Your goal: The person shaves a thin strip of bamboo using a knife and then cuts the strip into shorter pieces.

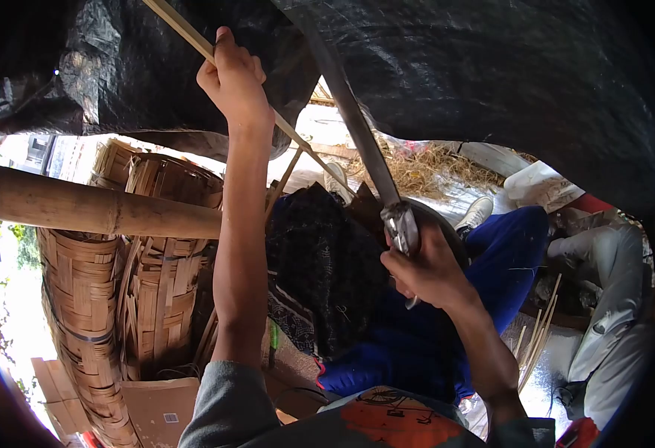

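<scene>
My left hand [236, 84] is raised and closed around a long, thin bamboo strip [295, 137]. The strip slants from the top edge of the view down toward my lap, where a dark cloth [327, 269] lies over my legs. In my right hand [430, 270] is the handle of a machete [359, 134], with its long blade pointing up and slightly left. The blade and the strip are apart at my hands; whether they touch lower down I cannot make out.
Woven bamboo baskets [81, 299] stand at the left, below a thick bamboo pole [103, 209]. Black plastic sheeting [491, 75] hangs low overhead. Thin bamboo strips [540, 336] lie at the right, near another person's grey-trousered legs [615, 299]. Straw [424, 172] covers ground ahead.
</scene>
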### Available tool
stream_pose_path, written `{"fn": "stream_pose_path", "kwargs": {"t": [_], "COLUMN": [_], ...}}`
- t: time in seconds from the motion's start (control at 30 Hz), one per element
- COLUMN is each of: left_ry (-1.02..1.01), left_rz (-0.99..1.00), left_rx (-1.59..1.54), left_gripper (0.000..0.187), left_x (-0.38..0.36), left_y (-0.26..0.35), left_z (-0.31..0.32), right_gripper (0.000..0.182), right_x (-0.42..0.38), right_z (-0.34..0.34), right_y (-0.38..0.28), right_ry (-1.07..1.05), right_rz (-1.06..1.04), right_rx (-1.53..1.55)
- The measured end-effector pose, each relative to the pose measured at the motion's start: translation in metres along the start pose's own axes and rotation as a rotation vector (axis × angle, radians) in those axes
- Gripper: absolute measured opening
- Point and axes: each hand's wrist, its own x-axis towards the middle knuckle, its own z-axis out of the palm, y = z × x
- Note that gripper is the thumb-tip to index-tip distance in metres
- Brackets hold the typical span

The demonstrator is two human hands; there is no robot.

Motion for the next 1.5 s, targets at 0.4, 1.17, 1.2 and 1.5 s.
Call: {"fn": "stream_pose_path", "kwargs": {"t": [0.4,1.17,1.2,1.5], "left_ry": [-0.017,-0.073,-0.041,-0.06], "left_rz": [-0.02,-0.019,-0.051,-0.02], "left_rx": [0.021,-0.046,-0.042,-0.015], "left_gripper": [0.044,0.045,0.046,0.047], "left_x": [0.008,-0.001,0.001,0.003], "left_y": [-0.005,-0.01,-0.008,-0.006], "left_z": [-0.002,0.025,0.022,0.009], "right_gripper": [0.019,0.024,0.024,0.018], "right_x": [0.011,0.019,0.017,0.008], "right_z": [0.011,0.033,0.032,0.017], "right_y": [-0.025,0.057,0.053,-0.01], "right_ry": [-0.084,-0.239,-0.236,-0.035], "right_rz": [0.061,0.39,0.383,-0.092], "right_rx": [0.124,0.552,0.556,0.33]}}
